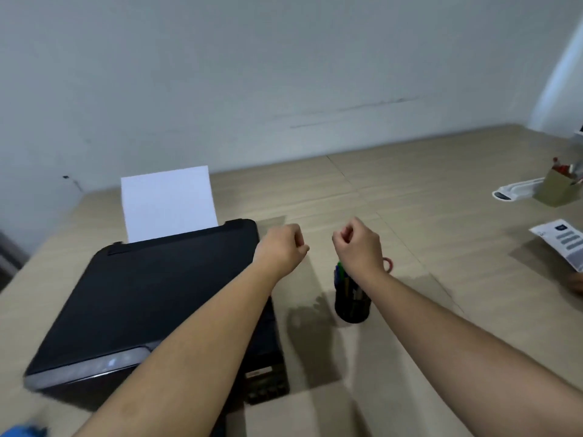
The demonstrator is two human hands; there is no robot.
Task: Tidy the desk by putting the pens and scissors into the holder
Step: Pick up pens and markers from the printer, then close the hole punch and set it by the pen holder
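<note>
Head view: a broad bench (410, 190) with a pale wood-grain top runs to a plain grey wall. On its left part sits a flat matt black printer (151, 298), a white sheet of paper (168, 203) standing upright in its rear feed. Two bare forearms reach forward above the bench. The left hand (280, 247) hangs over the printer's right edge, the right hand (358, 244) beside it; both sets of fingers are curled into loose fists that grip nothing. Directly under the right wrist stands the holder (351, 305), a dark cylinder, with pens (342, 275) upright inside and a red scissors handle (388, 264) showing past the wrist. Far right lie a printed leaflet (563, 244) and a tan box (556, 189) of supplies.
</note>
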